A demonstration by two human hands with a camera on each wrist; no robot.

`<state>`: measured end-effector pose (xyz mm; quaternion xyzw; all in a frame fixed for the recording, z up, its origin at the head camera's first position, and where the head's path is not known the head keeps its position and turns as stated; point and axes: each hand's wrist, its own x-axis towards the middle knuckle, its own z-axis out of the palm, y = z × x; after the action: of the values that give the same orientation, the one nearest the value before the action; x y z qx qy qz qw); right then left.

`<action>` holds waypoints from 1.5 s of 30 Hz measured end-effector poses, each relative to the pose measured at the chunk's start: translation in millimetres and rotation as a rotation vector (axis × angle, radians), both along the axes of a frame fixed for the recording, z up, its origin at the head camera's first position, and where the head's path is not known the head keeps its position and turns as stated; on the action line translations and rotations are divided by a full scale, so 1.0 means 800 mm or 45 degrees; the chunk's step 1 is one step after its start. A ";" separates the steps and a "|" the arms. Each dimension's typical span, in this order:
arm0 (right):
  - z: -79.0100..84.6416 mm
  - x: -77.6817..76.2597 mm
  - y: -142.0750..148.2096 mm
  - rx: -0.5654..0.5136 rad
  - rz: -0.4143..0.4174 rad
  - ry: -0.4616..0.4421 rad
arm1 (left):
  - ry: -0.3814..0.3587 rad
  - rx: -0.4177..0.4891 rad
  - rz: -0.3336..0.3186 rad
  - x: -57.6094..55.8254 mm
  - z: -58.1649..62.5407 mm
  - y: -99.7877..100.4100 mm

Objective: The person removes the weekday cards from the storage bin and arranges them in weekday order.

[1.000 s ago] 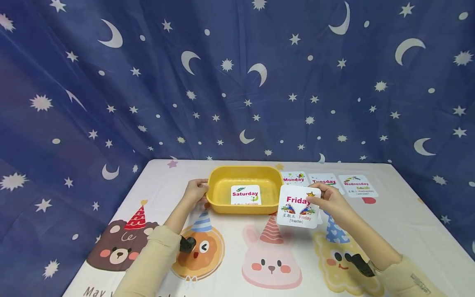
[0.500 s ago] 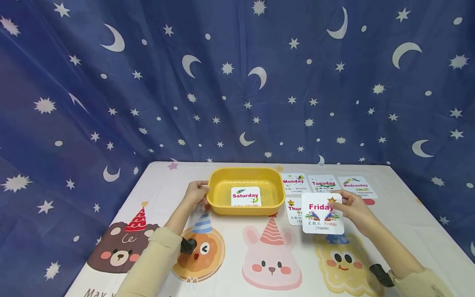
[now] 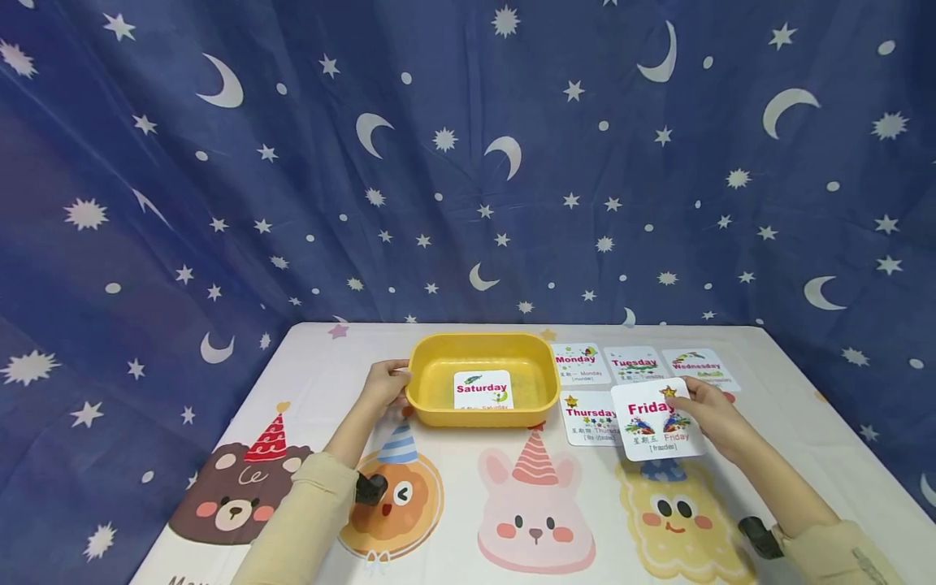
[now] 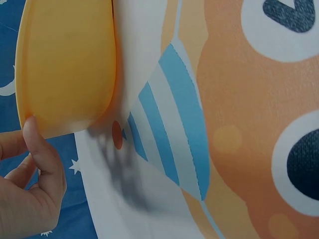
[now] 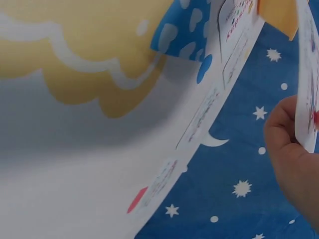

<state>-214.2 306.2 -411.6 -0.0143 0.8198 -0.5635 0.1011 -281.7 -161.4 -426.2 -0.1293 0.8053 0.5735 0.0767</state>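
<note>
Pinching one upper corner of a white square "Friday" card (image 3: 653, 432) with rounded corners and colourful prints, the person's right hand (image 3: 715, 413) holds it up off the bench (image 3: 457, 496), its printed face toward the head camera. From the head view the card overlaps the right edge of a white square "Thursday" card (image 3: 589, 418), which lies flat toward the right side of the bench.

Nearer the far edge, running toward the far right corner, lie three more white square printed cards in a row: "Monday" (image 3: 581, 367), "Tuesday" (image 3: 633, 366) and "Wednesday" (image 3: 700, 370), the last partly hidden behind the right hand.

The left hand (image 3: 386, 383) grips the left end of a yellow rectangular tub (image 3: 483, 418) with rounded corners, thumb on the outer wall; the tub stands near the middle of the far edge. Inside it is a white square "Saturday" card (image 3: 483, 388), its lower edge hidden by the near wall.
</note>
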 end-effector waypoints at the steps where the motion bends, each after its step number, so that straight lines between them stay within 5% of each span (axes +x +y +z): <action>1: -0.001 -0.001 0.001 0.008 0.005 0.000 | -0.001 -0.001 0.002 0.000 0.000 0.000; 13: -0.020 -0.028 0.024 0.203 -0.040 -0.055 | -0.014 -0.007 0.019 -0.006 -0.008 -0.008; 26: -0.040 -0.057 0.040 0.336 -0.187 -0.121 | -0.005 -0.025 0.013 -0.006 0.000 -0.006; 35: -0.060 -0.067 0.047 0.334 -0.198 -0.136 | -0.017 -0.020 0.006 -0.004 -0.001 -0.003; 45: -0.067 -0.066 0.037 0.519 -0.363 -0.134 | 0.002 -0.019 0.011 -0.001 -0.003 -0.001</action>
<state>-266.9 335.9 -465.4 0.1516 0.9038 -0.3951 0.0641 -282.3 -161.8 -428.6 -0.1327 0.8091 0.5679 0.0726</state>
